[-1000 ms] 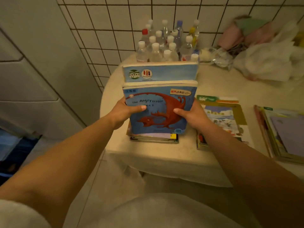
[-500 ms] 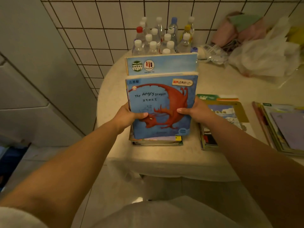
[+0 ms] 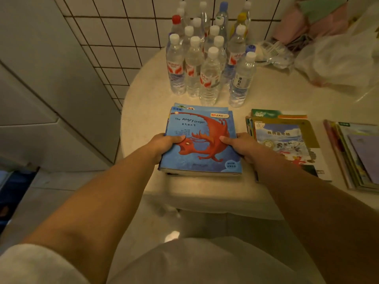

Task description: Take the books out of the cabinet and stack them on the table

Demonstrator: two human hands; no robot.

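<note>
Books [image 3: 202, 140] flat on table [image 3: 143, 103], thumbs on cover, fingers [image 3: 239, 135] gripping both sides

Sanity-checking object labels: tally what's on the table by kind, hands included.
Book piles: 3 (dragon-book pile, middle pile, right pile)
Bottle clusters: 1
Hands: 2 (left hand, right hand, both gripping the dragon-book pile)
Total: 6
</note>
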